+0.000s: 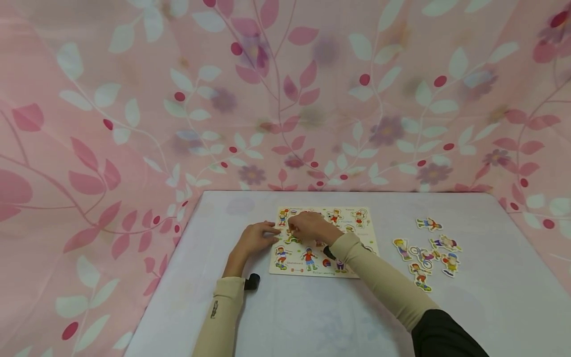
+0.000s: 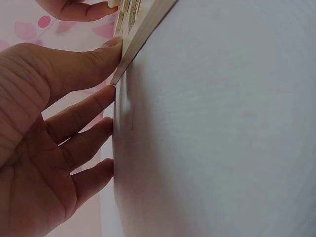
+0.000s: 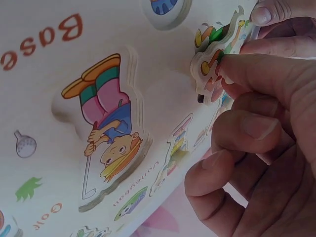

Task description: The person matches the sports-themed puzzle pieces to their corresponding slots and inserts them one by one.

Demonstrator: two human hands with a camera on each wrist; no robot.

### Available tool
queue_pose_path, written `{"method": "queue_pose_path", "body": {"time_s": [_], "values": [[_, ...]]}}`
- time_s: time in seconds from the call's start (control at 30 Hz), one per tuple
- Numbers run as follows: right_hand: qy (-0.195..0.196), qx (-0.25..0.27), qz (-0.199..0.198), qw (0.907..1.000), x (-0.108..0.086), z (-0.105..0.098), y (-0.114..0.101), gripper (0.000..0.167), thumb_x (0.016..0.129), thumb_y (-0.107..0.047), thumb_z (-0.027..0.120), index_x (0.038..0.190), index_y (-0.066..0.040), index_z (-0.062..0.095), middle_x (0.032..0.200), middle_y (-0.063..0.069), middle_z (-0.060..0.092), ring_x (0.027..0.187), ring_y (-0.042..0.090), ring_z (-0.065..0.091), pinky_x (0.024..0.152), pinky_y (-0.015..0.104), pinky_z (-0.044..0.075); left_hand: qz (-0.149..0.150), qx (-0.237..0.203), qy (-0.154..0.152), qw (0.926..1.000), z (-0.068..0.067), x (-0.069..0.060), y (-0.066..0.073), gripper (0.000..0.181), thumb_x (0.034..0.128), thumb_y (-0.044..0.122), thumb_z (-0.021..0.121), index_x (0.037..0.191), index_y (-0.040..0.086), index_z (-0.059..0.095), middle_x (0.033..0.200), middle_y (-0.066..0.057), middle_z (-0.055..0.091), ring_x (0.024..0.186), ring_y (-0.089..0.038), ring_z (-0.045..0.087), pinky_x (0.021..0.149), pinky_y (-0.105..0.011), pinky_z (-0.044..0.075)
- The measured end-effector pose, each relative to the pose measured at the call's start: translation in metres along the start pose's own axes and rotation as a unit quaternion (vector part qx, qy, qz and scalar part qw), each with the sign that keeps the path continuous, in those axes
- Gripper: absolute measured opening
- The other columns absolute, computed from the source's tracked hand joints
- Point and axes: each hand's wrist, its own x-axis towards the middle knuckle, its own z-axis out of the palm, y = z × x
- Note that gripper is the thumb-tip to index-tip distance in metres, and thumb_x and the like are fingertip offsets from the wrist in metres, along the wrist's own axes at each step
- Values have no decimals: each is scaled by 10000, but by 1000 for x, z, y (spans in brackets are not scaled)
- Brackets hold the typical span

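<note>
A pale wooden puzzle board [image 1: 294, 254] printed with sports figures lies on the table. My right hand [image 1: 314, 228] is over its upper left part. In the right wrist view, its thumb and index finger pinch a puzzle piece [image 3: 205, 74] showing a figure with some green, raised and tilted against the board; the fingers hide part of it. My left hand [image 1: 254, 240] is at the board's left edge, its thumb resting on the rim and its index fingertip touching the corner in the left wrist view. Its other fingers stretch out loosely.
Several loose figure pieces, among them a cyclist [image 1: 424, 257] and one in blue trousers [image 1: 430, 224], lie right of the board. A golfer piece [image 3: 111, 116] sits on the board. Behind the white-covered table [image 1: 312, 317] hangs a pink floral cloth [image 1: 276, 99].
</note>
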Motion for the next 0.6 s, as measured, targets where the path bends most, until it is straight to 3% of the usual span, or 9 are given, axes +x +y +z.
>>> {"method": "queue_pose_path", "body": {"time_s": [0.37, 0.6], "values": [[45, 319, 195, 9993, -3, 4, 2, 92, 937, -267, 686, 946, -178, 667, 816, -86, 597, 691, 98, 536, 645, 290, 467, 35, 75, 12, 10000, 2, 0, -2, 239, 849, 229, 785, 1081, 171, 783, 1309, -53, 634, 1333, -290, 474, 1107, -492, 341], [117, 243, 70, 9996, -5, 5, 2, 92, 930, -263, 695, 905, -183, 656, 785, -89, 581, 674, 98, 521, 624, 289, 449, 33, 56, 11, 10000, 1, 0, -1, 242, 855, 228, 779, 1090, 173, 780, 1313, -59, 631, 1336, -294, 470, 1104, -502, 341]]}}
